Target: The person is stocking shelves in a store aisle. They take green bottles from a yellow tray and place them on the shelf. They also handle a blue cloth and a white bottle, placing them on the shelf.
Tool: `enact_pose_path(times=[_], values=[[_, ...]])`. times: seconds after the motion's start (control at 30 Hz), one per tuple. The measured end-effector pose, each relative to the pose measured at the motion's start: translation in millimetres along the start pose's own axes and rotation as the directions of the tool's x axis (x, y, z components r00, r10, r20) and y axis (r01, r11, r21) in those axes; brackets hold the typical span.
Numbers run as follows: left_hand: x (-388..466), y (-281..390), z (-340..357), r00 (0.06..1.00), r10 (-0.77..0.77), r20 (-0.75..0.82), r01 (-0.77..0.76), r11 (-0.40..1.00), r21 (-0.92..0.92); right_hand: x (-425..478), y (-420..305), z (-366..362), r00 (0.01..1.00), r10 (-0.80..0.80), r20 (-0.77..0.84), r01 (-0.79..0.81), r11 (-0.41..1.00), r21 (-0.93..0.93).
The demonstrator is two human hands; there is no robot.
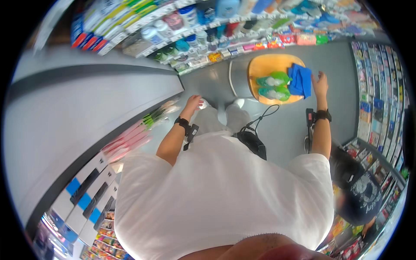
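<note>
My right hand (320, 81) is raised just right of a folded blue cloth or bag (300, 80), apart from it, fingers loosely curled and holding nothing visible. The blue item lies over the right side of a wooden stool (260, 65) with a rounded top. Left of it on the stool lie two transparent green bottles or packs (274, 79), side by side. My left hand (195, 101) hangs over the floor at my left foot, empty, its fingers apart. Black bands with small devices sit on both wrists.
Shelves of bottles and boxes (198, 35) rise ahead. A book or card rack (373, 107) stands at right. Another person (360, 191) in dark clothes is behind me at right. Wrapped flowers (136, 136) and a white panel (81, 97) are at left. A black bag (252, 143) hangs at my waist.
</note>
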State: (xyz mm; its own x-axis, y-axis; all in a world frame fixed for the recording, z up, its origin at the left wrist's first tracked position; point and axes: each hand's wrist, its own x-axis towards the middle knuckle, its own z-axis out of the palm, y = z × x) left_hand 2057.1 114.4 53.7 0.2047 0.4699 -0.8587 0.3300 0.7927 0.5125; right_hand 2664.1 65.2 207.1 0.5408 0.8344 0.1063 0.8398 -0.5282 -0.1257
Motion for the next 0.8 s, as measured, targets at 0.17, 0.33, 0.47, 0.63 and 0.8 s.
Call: enact_pose_path(times=[0.17, 0.33, 0.47, 0.63, 0.8], values=[[-9.6, 23.4, -45.5, 0.983, 0.176, -0.045, -0.173, 0.983, 0.054, 20.2, -132.6, -77.9, 0.963, -0.239, -0.122, 0.25, 0.965, 0.078], [-99.5, 144.4, -49.7, 0.679, 0.714, -0.172, -0.673, 0.698, 0.244, 24.6, -313.3, -206.6, 0.794, -0.493, -0.356, 0.608, 0.664, 0.436], [-250.8, 260.3, -51.1, 0.365, 0.919, -0.15, -0.839, 0.395, 0.374, 11.1, -425.5, -317.2, 0.57, -0.635, -0.522, 0.813, 0.346, 0.467], [-381.3, 379.3, -58.3, -0.007, 0.959, -0.284, -0.76, 0.179, 0.624, 33.9, -536.9, -404.0, 0.168, -0.659, -0.733, 0.984, 0.069, 0.164], [-426.3, 487.1, -109.0, -0.287, 0.863, -0.415, -0.589, 0.182, 0.787, 69.5, -619.8, -451.4, -0.042, -0.692, -0.72, 0.998, -0.002, -0.056]])
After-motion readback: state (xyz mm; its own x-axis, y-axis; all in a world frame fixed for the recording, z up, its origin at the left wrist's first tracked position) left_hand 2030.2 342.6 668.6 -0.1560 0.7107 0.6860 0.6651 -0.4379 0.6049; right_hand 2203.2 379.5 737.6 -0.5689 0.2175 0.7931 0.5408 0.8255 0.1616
